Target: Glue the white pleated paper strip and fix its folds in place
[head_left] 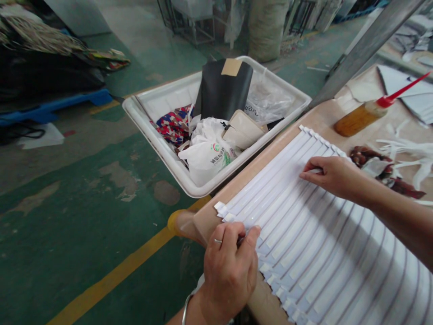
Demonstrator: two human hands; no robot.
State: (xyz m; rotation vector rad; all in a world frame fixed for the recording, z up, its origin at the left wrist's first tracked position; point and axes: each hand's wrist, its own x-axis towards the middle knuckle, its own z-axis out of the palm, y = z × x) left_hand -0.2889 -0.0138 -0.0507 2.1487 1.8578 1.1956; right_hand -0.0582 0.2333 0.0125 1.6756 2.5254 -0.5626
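Observation:
Many overlapping white strips lie in a staggered row across the table, with small tabs along both ends. My left hand rests at the near end of the strips, fingers curled onto their edge; whether it grips one is hidden. Above the strips, toward their far side, hovers my right hand, thumb and forefinger pinched together. What is between those fingertips, if anything, is too small to make out. A ring and a bracelet show on my left hand and wrist.
A white bin holding bags and a black sheet stands beyond the table edge. On the table lie a bottle of amber liquid with a red nozzle, brown scraps and white ribbons. A metal post rises behind.

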